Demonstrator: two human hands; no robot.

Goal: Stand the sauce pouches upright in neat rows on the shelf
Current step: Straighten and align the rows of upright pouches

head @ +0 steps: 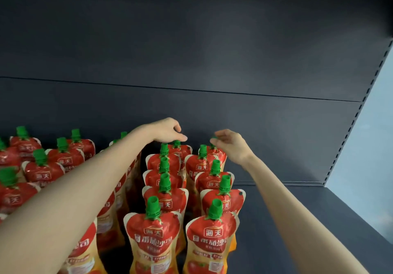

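Note:
Red sauce pouches with green screw caps stand upright on the dark shelf (276, 220). Two neat rows run from front to back in the middle, one led by a front pouch (153, 237), the other by a front pouch (212, 239). My left hand (168, 131) reaches to the back of the left row. Its loosely curled fingers rest on the cap of the rearmost pouch (177, 144). My right hand (230, 145) is at the back of the right row and pinches the green cap of that row's rearmost pouch (213, 141).
More upright pouches (42, 174) crowd the left side of the shelf, partly hidden by my left forearm. The dark back panel (191, 61) rises just behind the rows. A slotted upright (348, 137) marks the shelf's right end, with bare shelf floor beside the right row.

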